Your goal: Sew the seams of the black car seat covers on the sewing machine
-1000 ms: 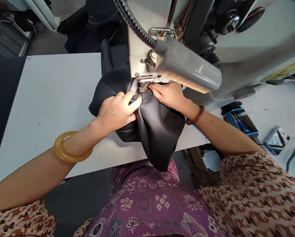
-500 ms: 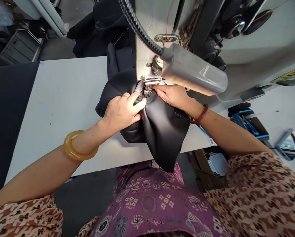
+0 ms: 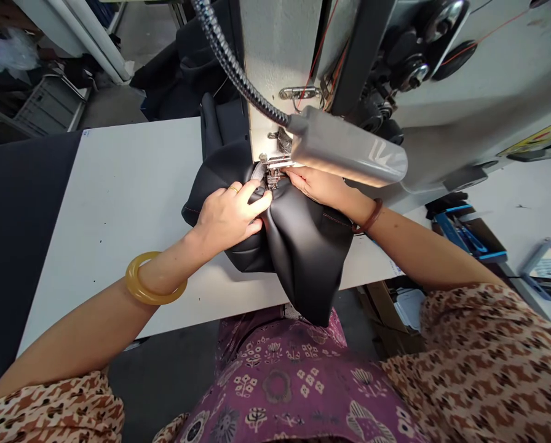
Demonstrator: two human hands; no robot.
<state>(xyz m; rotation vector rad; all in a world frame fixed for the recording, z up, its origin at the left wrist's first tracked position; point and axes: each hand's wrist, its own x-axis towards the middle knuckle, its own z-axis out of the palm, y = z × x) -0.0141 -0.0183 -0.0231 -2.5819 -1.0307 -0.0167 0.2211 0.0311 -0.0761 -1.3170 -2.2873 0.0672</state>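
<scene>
While the left hand (image 3: 227, 215) grips a fold of black leatherette (image 3: 303, 252) under the presser foot (image 3: 272, 176), the right hand (image 3: 319, 184) presses its edge flat alongside. Fingertips (image 3: 267, 198) this close could be caught if the material slips.

I log the following worn items. Left wrist: one thick amber bangle (image 3: 155, 280). Left hand (image 3: 227, 215): one gold ring (image 3: 233, 189). Right wrist: one thin dark-brown bangle (image 3: 368, 216). Both sleeves (image 3: 487, 357): brown-and-cream print. Lap: purple floral cloth (image 3: 280, 381).
</scene>
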